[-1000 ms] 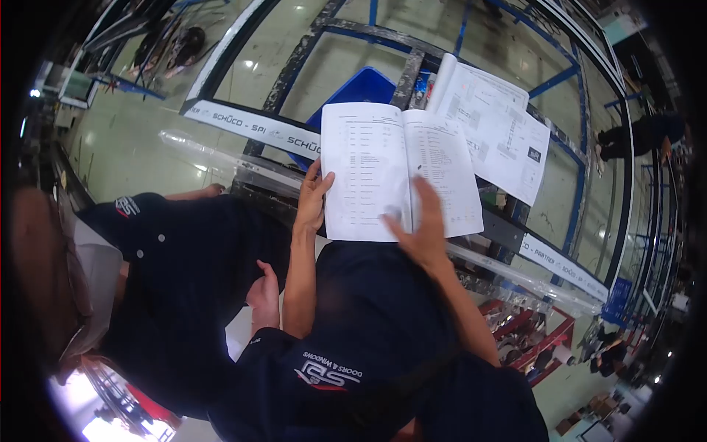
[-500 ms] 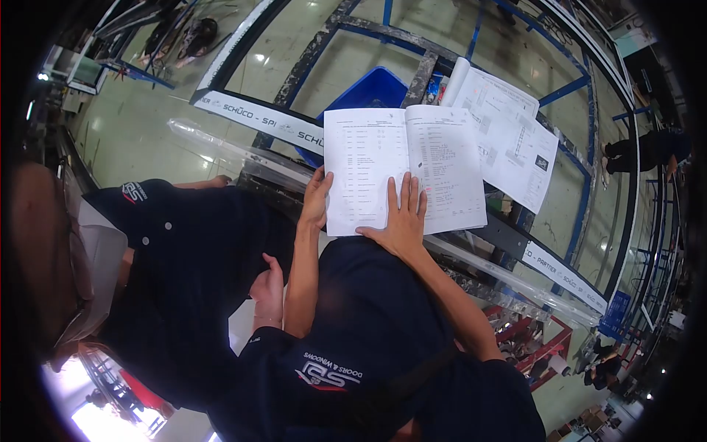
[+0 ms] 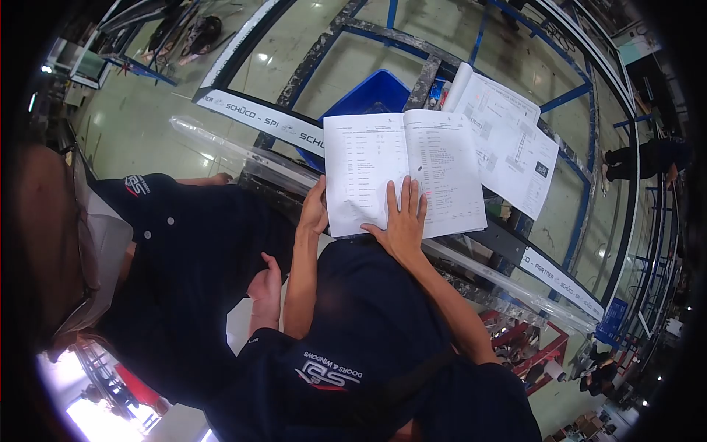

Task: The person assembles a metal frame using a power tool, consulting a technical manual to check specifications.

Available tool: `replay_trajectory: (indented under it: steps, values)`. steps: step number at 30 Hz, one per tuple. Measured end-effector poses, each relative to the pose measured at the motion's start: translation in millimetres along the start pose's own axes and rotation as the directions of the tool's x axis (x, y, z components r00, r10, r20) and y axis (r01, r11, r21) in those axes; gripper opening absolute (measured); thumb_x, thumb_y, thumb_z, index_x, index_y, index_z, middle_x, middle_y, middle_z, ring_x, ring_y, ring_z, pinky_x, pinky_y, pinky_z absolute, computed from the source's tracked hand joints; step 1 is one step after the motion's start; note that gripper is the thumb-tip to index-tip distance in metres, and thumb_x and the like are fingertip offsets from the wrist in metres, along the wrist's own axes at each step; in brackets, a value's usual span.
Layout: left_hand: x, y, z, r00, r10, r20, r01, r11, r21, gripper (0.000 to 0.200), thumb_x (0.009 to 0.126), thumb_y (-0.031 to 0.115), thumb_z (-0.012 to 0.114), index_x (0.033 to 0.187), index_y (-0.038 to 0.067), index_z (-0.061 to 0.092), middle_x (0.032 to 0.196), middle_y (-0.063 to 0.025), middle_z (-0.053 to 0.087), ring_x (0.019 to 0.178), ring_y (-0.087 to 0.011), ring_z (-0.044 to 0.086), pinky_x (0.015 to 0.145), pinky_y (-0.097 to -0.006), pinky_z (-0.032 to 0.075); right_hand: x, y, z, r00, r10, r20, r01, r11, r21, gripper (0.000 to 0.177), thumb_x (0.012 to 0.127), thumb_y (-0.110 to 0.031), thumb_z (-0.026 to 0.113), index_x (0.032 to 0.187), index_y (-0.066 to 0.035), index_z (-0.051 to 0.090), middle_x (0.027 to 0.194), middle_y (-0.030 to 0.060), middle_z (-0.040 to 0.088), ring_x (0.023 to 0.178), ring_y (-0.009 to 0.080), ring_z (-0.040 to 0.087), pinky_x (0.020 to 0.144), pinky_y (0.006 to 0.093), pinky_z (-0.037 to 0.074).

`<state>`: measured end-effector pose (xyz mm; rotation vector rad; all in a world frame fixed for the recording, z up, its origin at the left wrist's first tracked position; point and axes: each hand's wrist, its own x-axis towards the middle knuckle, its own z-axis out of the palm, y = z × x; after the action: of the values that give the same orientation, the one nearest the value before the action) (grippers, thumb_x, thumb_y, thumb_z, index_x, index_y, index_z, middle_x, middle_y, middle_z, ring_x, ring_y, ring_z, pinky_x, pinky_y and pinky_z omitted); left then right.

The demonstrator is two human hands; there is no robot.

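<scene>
Bright workshop light through a fisheye lens.
We see lamp reflections as small glare spots on the glossy floor [image 3: 261, 57], and the open pages [image 3: 368, 169] are bright and fairly crisp, with only soft shadows. The dark shirts [image 3: 191, 250] swallow detail and a patch at the lower left blows out white. Straight lines bow towards the rim, and a black vignette and blur close off the edges.

Leftward passage is obstructed by a co-worker's torso [image 3: 191, 272] and hand [image 3: 265, 283], close alongside. The surface ahead is covered by the open booklet [image 3: 368, 162] and drawing sheet [image 3: 508, 147]. Gaps are noted between the frame rails [image 3: 258, 121] beyond.
</scene>
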<state>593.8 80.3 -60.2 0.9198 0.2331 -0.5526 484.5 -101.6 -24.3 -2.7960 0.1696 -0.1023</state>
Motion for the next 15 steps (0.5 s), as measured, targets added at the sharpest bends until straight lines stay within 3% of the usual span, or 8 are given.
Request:
replay_trajectory:
  steps: [2,5,6,7,9,10,12,15]
  values:
    - [-1.1,0.0,0.2,1.0,0.0,0.006,0.0,1.0,0.0,0.04,0.098,0.015,0.054,0.132,-0.004,0.046,0.119,-0.0152,0.062,0.109,-0.021,0.062,0.092,-0.0313,0.052,0.7,1.1,-0.7,0.997,-0.02,-0.071,0.022,1.0,0.017,0.086,0.077,-0.054,0.071,0.14,-0.002,0.044,0.15,0.0274,0.032,0.143,0.0387,0.022,0.113,0.0575,0.014]
    - [-3.4,0.1,-0.8,1.0,-0.004,0.022,0.004,1.0,-0.009,0.041,0.098,0.016,0.053,0.132,-0.005,0.046,0.119,-0.0157,0.062,0.11,-0.0215,0.062,0.093,-0.0314,0.052,5.5,18.9,-0.3,0.983,-0.008,-0.181,0.026,0.995,0.096,0.057,0.084,-0.038,0.071,0.124,0.0,0.057,0.132,0.026,0.052,0.128,0.0358,0.046,0.104,0.0504,0.034]
    - [-3.7,-0.3,-1.2,1.0,-0.003,0.028,0.004,1.0,-0.01,0.041,0.098,0.016,0.053,0.132,-0.005,0.046,0.12,-0.0159,0.062,0.111,-0.0217,0.062,0.094,-0.0314,0.052,6.9,26.9,-2.4,0.961,0.178,-0.21,-0.111,0.949,0.295,0.047,0.087,-0.031,0.069,0.12,0.001,0.058,0.124,0.023,0.058,0.119,0.0331,0.053,0.097,0.0471,0.04]
    - [-5.6,0.4,-1.5,0.999,-0.004,0.037,0.005,1.0,-0.018,0.041,0.098,0.016,0.053,0.132,-0.006,0.046,0.12,-0.0161,0.062,0.111,-0.0219,0.062,0.094,-0.0315,0.052,8.8,33.1,-8.8,0.912,0.359,-0.198,-0.227,0.845,0.484,0.037,0.09,-0.023,0.068,0.115,0.001,0.059,0.115,0.02,0.064,0.11,0.0304,0.06,0.091,0.0438,0.046]
    - [-6.1,0.4,-5.5,0.998,-0.005,0.055,0.007,0.999,-0.031,0.041,0.098,0.016,0.053,0.132,-0.006,0.046,0.12,-0.0165,0.062,0.112,-0.0223,0.061,0.095,-0.0315,0.052,6.7,36.8,-39.4,0.772,0.624,-0.119,-0.284,0.506,0.815,0.031,0.096,-0.018,0.06,0.119,0.003,0.056,0.106,0.015,0.067,0.098,0.0261,0.065,0.08,0.0368,0.051]
    - [-7.1,-2.4,-9.1,0.998,-0.006,0.064,0.008,0.999,-0.036,0.042,0.098,0.016,0.053,0.132,-0.007,0.046,0.121,-0.0167,0.061,0.112,-0.0225,0.061,0.095,-0.0315,0.052,1.7,52.2,-42.0,0.724,0.69,0.014,-0.301,0.297,0.906,0.04,0.099,-0.023,0.055,0.128,0.004,0.048,0.115,0.0138,0.062,0.106,0.0217,0.06,0.088,0.0363,0.048]
    - [-7.0,-6.3,-19.4,0.995,-0.021,0.101,0.027,0.998,-0.059,0.042,0.096,0.01,0.054,0.133,-0.006,0.044,0.12,-0.0168,0.062,0.11,-0.0223,0.063,0.094,-0.0309,0.054,-18.9,77.7,-35.3,0.72,0.692,0.047,-0.08,0.015,0.997,0.057,0.099,-0.03,0.054,0.141,0.004,0.034,0.132,0.0202,0.049,0.124,0.026,0.049,0.098,0.0426,0.043]
    - [-11.4,-8.7,-13.9,0.995,-0.018,0.099,0.028,0.995,-0.091,0.041,0.094,0.002,0.055,0.132,-0.006,0.044,0.119,-0.017,0.062,0.107,-0.0223,0.065,0.091,-0.0315,0.056,-41.8,88.2,-29.2,0.831,0.501,-0.243,-0.114,0.581,0.806,0.078,0.094,-0.035,0.061,0.151,-0.004,0.018,0.152,0.0207,0.023,0.139,0.0301,0.028,0.108,0.0453,0.032]
